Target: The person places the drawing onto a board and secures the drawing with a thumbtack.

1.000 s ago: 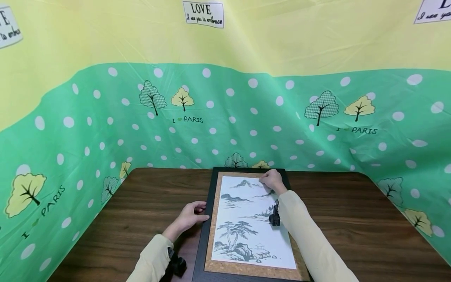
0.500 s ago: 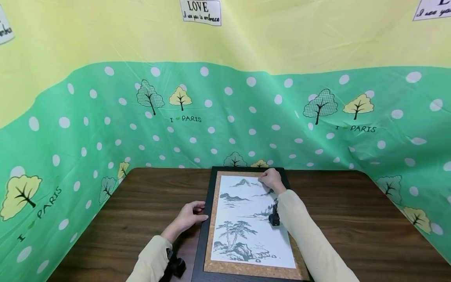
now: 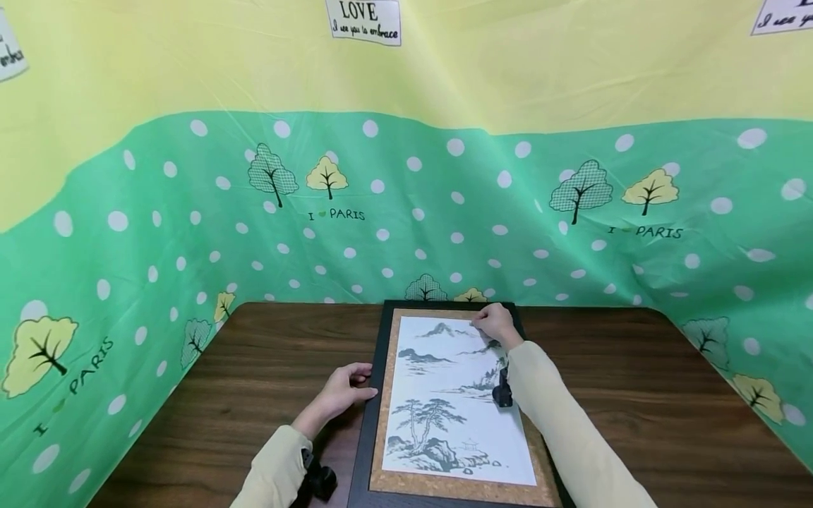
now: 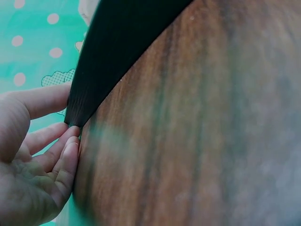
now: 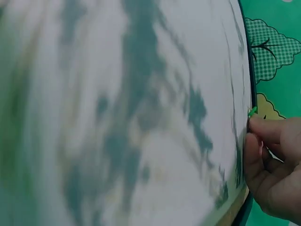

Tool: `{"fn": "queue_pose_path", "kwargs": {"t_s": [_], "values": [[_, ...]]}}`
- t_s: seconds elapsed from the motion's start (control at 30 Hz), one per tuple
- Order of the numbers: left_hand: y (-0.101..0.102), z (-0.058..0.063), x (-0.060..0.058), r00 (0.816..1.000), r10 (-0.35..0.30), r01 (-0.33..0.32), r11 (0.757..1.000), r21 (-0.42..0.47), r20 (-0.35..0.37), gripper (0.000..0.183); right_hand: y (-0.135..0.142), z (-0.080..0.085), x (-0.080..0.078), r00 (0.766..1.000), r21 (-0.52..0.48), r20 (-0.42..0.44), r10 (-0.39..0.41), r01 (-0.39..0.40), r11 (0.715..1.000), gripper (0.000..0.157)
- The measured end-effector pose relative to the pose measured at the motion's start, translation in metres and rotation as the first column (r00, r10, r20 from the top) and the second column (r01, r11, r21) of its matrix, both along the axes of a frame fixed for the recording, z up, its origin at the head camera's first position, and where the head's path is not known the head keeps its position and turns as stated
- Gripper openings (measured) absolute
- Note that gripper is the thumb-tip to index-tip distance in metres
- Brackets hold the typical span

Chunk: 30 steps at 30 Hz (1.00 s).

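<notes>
While left hand touches board at nine o'clock, fingers parted, right hand pinches green pin, one o'clock.

Right hand shifts outward

The right hand has moved a little to its own right, so its fingertips sit slightly farther along the top of the paper and farther from the left hand than in either earlier picture. The black camera at the right wrist and the right sleeve have gone the same way, baring a narrow strip of the drawing just left of that camera. The head view has also tipped slightly since the first picture: the LOVE sign, well beyond the hands, appears a touch higher, and the cut-off sign far out past the left hand shows less.
</notes>
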State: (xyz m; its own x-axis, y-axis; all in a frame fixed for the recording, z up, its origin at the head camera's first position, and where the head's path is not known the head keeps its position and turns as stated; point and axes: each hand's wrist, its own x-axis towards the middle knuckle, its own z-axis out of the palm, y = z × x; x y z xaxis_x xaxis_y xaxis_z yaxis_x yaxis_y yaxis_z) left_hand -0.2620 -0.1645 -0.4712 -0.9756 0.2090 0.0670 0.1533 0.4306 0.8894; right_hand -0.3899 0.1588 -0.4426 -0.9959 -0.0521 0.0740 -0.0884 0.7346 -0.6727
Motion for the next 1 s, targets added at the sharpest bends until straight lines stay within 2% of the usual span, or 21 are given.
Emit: {"fn": "queue_pose_path", "kwargs": {"t_s": [0.13,0.23,0.47,0.73,1.0], "values": [[-0.001,0.001,0.002,1.0,0.008,-0.008,1.0,0.0,0.003,0.046,0.002,0.001,0.001,1.0,-0.037,0.007,0.031,-0.03,0.999,0.014],[-0.001,0.002,0.002,1.0,0.01,-0.01,1.0,-0.001,0.004,0.047,0.004,0.002,0.002,1.0,-0.09,0.013,0.026,-0.025,0.996,0.015],[-0.001,-0.002,0.0,1.0,-0.013,0.013,1.0,0.002,-0.005,0.046,0.012,-0.002,0.006,0.99,-0.292,0.119,0.074,-0.036,0.956,0.019],[-0.001,-0.003,0.0,1.0,-0.021,0.021,1.0,-0.001,-0.007,0.046,0.01,-0.005,0.006,0.995,-0.278,0.092,0.042,-0.015,0.96,0.019],[0.001,-0.002,0.0,1.0,-0.013,0.013,1.0,-0.001,-0.021,0.045,0.007,-0.006,0.006,0.998,-0.2,0.066,-0.02,0.033,0.979,0.014]]}}
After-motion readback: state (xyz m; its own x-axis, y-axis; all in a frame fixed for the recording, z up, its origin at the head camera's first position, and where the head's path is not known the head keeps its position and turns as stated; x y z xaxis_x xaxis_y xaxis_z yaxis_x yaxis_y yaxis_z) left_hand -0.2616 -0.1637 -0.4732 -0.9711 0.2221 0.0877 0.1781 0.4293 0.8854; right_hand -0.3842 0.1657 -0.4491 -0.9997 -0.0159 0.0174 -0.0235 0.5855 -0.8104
